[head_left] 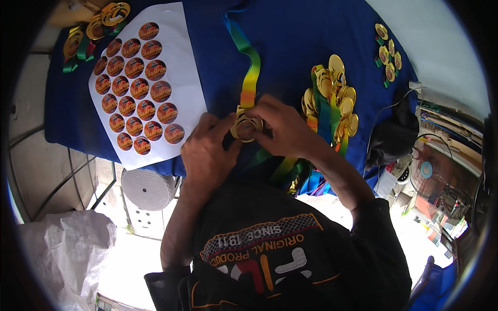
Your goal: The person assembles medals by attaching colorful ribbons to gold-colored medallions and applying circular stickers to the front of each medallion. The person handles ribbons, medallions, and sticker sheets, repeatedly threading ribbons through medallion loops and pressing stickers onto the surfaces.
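Currently I watch blue cloth (pixel 290 41) lying under sticker sheet (pixel 181 67), white, my landmark. Medal pile (pixel 345 98), gold with colourful ribbons, well right of sheet. Left hand (pixel 210 147) at sheet's right edge, right hand (pixel 288 129) farther right of it. I see fingers of both bent, narrow gaps, holding gold medal (pixel 246 129) by its rim. Medal lies between hands, near sheet, on its right; ribbon (pixel 252 67) runs up beyond it. Smallest: round stickers (pixel 140 88), rowed on sheet.
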A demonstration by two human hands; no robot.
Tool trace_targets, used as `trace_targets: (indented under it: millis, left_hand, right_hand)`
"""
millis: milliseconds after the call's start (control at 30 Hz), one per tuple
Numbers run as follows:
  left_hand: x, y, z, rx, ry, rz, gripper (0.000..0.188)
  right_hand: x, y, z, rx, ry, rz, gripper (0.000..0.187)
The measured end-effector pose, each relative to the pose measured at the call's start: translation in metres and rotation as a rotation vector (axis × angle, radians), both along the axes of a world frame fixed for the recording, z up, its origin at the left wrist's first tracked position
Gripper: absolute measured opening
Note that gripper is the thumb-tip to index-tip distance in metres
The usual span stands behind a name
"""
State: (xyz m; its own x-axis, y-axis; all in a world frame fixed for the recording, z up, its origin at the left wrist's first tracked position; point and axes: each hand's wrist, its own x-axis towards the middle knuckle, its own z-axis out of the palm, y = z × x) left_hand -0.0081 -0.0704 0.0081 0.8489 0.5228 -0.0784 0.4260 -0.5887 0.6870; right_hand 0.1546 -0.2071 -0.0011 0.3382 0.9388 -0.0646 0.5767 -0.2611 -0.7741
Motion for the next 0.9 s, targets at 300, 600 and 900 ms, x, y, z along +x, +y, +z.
trace_targets:
  millis: [300, 600, 900]
  left_hand:
    - [0.000, -0.001, 0.000, -0.005, -0.011, 0.014, 0.049]
    - [0.000, -0.001, -0.001, -0.001, -0.025, 0.008, 0.049]
    - [-0.002, 0.000, 0.000, 0.008, -0.013, -0.034, 0.048]
  right_hand:
    - [-0.007, 0.002, -0.002, 0.001, -0.106, -0.026, 0.029]
    - [-0.014, 0.006, 0.001, 0.002, -0.146, -0.095, 0.026]
    - [-0.018, 0.013, 0.002, -0.023, -0.163, -0.142, 0.026]
